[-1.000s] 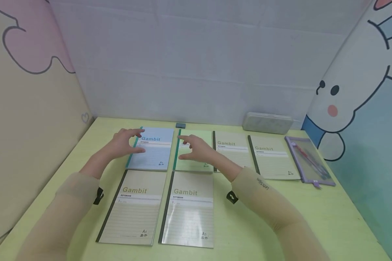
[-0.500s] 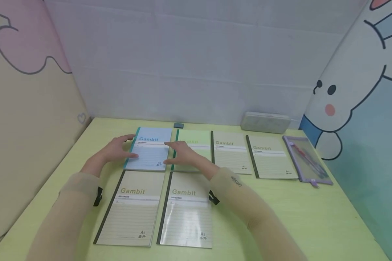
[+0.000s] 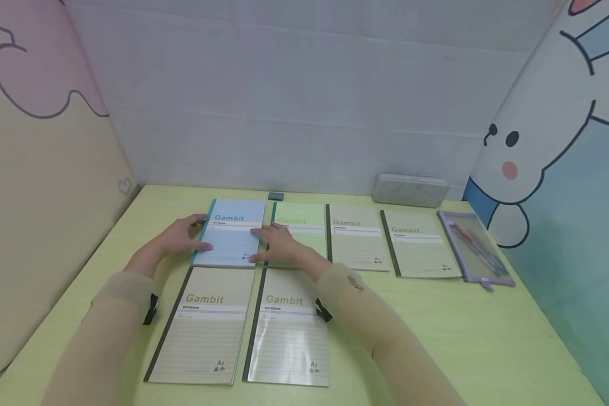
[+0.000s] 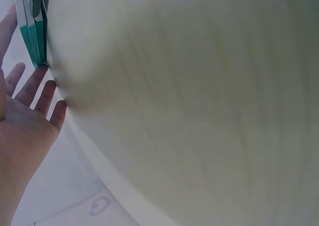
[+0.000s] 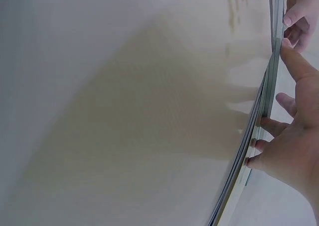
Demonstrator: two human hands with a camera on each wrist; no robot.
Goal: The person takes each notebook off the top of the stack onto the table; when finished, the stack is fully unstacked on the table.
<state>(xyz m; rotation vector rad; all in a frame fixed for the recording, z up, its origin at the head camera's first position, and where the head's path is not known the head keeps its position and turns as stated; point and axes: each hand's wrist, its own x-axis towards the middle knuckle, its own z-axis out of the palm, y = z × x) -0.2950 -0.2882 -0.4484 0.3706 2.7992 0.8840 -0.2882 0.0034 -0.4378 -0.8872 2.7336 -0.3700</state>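
A blue Gambit notebook [image 3: 230, 239] with a teal spine lies at the back left, on a stack whose layered edges show in the left wrist view [image 4: 34, 37]. At its spine edge is my left hand [image 3: 176, 235], thumb and fingertips spread along the side, the fingers fairly straight. My right hand [image 3: 282, 245] reaches over the green notebook [image 3: 309, 213] and touches the blue one's right edge with thumb and index finger. In the right wrist view its outstretched fingers [image 5: 271, 126] meet the notebook edges. Just in front lie two cream Gambit notebooks, the left [image 3: 198, 338] and the right [image 3: 289, 344].
Two more cream notebooks, a nearer [image 3: 355, 245] and a farther [image 3: 421, 251], continue the back row rightward. Beside them lies a purple-edged mesh pouch [image 3: 477, 248] with pens. A grey pencil case [image 3: 411, 190] and a small dark block [image 3: 276, 196] sit along the back wall.
My right hand has moved left from over the green notebook to the blue one's right edge. My left hand has shifted slightly left and down, from over the blue cover to its spine edge.
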